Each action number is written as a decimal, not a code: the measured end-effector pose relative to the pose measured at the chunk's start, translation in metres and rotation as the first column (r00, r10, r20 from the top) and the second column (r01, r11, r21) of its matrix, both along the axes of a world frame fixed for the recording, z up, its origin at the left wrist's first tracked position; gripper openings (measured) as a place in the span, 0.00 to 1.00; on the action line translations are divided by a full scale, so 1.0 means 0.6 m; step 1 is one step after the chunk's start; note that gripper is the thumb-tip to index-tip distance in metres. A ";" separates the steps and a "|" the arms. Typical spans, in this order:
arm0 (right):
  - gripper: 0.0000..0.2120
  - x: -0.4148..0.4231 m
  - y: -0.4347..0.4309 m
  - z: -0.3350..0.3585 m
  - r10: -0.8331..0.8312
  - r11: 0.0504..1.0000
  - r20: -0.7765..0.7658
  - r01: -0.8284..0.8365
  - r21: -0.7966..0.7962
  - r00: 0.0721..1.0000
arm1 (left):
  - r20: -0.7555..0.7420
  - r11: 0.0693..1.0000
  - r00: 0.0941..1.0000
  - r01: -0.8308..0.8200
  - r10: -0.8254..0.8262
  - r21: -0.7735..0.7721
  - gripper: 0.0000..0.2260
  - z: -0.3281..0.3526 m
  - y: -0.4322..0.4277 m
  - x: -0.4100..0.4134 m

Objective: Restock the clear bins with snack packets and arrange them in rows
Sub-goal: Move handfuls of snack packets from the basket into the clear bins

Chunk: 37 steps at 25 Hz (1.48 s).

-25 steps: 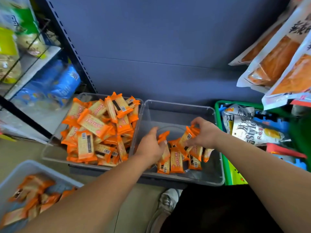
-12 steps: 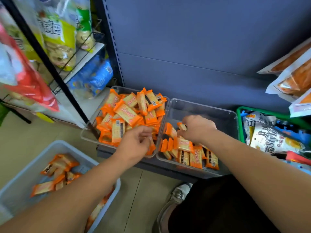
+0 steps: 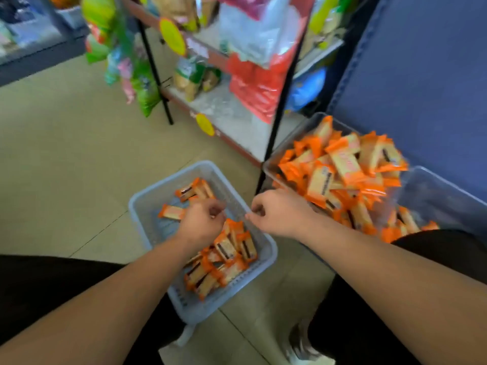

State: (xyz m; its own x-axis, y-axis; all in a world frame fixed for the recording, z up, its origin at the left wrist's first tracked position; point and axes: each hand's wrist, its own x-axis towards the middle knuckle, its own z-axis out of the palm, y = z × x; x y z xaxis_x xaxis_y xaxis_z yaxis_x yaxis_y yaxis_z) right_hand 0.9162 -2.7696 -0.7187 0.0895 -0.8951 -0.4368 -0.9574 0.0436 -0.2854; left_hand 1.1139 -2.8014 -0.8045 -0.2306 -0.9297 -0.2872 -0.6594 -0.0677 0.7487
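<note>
A pale grey mesh basket (image 3: pixel 147 198) sits on the floor and holds several orange snack packets (image 3: pixel 226 251). My left hand (image 3: pixel 203 223) hovers over the middle of the basket with its fingers curled, and nothing shows in it. My right hand (image 3: pixel 279 214) hangs over the basket's far right rim, also curled and empty. To the right, a clear bin (image 3: pixel 267 168) is heaped with orange packets (image 3: pixel 342 167). Beside that one, a second clear bin (image 3: pixel 437 188) holds only a few packets (image 3: pixel 405 219) near its front.
A black rack post (image 3: pixel 276 127) stands between the basket and the heaped bin. A wire shelf (image 3: pixel 224 109) with hanging snack bags rises behind the basket. A blue back panel (image 3: pixel 421 75) stands behind the bins. Tiled floor lies to the left, and my shoe (image 3: pixel 303 346) is below.
My view has swung left and down. Both hands left the clear bins and moved over the basket on the floor. The right hand let go of the packets in the right bin.
</note>
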 end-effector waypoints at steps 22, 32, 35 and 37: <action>0.66 0.117 -0.078 -0.460 -0.571 0.763 0.183 0.435 0.478 0.800 | 0.555 0.890 0.737 0.139 -0.386 0.434 0.67 -0.341 0.065 0.119; 0.53 0.133 -0.081 -0.463 -0.378 0.883 0.111 0.322 0.341 0.919 | 0.413 0.939 0.885 0.069 -0.214 0.337 0.54 -0.343 -0.005 0.155; 0.43 0.127 -0.078 -0.472 -0.449 0.867 0.194 0.373 0.330 0.872 | 0.357 0.928 0.929 -0.044 -0.098 0.370 0.50 -0.340 -0.010 0.154; 0.42 0.124 -0.078 -0.473 -0.509 0.847 0.258 0.424 0.321 0.821 | 0.250 0.912 0.965 -0.169 0.076 0.375 0.38 -0.336 -0.006 0.145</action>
